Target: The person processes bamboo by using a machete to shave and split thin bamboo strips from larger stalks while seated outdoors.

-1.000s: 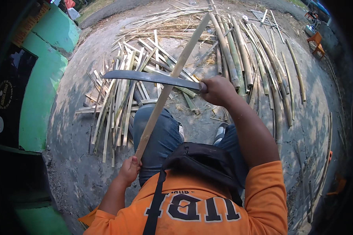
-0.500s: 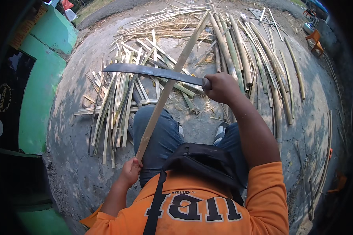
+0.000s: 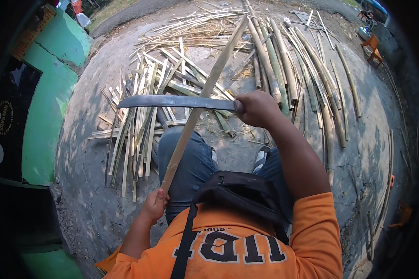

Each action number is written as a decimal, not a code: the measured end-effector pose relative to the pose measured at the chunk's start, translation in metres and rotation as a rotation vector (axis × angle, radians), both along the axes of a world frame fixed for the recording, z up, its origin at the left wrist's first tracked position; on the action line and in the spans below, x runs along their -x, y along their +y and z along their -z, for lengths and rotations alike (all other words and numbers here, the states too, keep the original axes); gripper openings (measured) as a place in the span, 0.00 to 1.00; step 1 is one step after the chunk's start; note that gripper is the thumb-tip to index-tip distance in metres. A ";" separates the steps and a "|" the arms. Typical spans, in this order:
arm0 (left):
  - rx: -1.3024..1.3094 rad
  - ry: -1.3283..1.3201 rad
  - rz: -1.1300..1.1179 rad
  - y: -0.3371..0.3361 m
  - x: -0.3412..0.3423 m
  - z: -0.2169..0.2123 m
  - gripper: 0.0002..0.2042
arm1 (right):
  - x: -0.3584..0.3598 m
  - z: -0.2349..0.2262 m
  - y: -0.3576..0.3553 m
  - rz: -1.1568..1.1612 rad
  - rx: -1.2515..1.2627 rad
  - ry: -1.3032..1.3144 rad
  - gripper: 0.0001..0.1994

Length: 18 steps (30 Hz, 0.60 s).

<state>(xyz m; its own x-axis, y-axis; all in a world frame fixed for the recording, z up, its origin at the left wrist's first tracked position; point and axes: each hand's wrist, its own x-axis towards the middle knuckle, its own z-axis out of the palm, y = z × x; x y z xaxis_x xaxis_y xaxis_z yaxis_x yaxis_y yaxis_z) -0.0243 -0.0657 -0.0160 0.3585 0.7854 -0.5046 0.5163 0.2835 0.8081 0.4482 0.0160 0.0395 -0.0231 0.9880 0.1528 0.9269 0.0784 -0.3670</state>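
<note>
My left hand (image 3: pixel 155 204) is closed round the near end of a long pale bamboo strip (image 3: pixel 187 131), which slants up and away to the right across my left thigh. In my closed right hand (image 3: pixel 260 108) is the short handle of a machete (image 3: pixel 172 101). Its long, slightly curved grey blade points left and lies across the strip about midway along. The blade passes over the strip and hides a small part of it; whether its edge bites into the bamboo I cannot tell.
Many split strips (image 3: pixel 144 116) lie in a loose pile to the left of my knees. Beyond and to the right are long bamboo poles (image 3: pixel 274 69). A green wall (image 3: pixel 49 125) stands at the left, orange chairs (image 3: pixel 371 46) at the far right.
The machete has slid nearer to me along the strip, and its blade has turned more level. My left hand and the strip have hardly moved.
</note>
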 end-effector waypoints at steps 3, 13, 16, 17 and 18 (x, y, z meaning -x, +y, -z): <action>-0.008 0.003 -0.021 -0.002 0.000 0.000 0.34 | 0.014 0.001 -0.003 -0.118 -0.074 -0.058 0.07; 0.034 0.014 -0.012 0.002 -0.003 -0.003 0.34 | -0.027 0.011 0.004 0.201 -0.059 0.110 0.10; -0.016 0.022 -0.003 -0.002 -0.004 -0.001 0.34 | -0.009 -0.001 -0.002 -0.026 -0.093 -0.048 0.07; -0.005 0.015 -0.019 -0.002 -0.004 -0.001 0.34 | -0.007 0.000 -0.002 -0.026 -0.090 -0.049 0.07; 0.006 0.010 -0.036 -0.003 -0.004 -0.001 0.34 | -0.005 0.001 -0.003 -0.047 -0.101 -0.066 0.07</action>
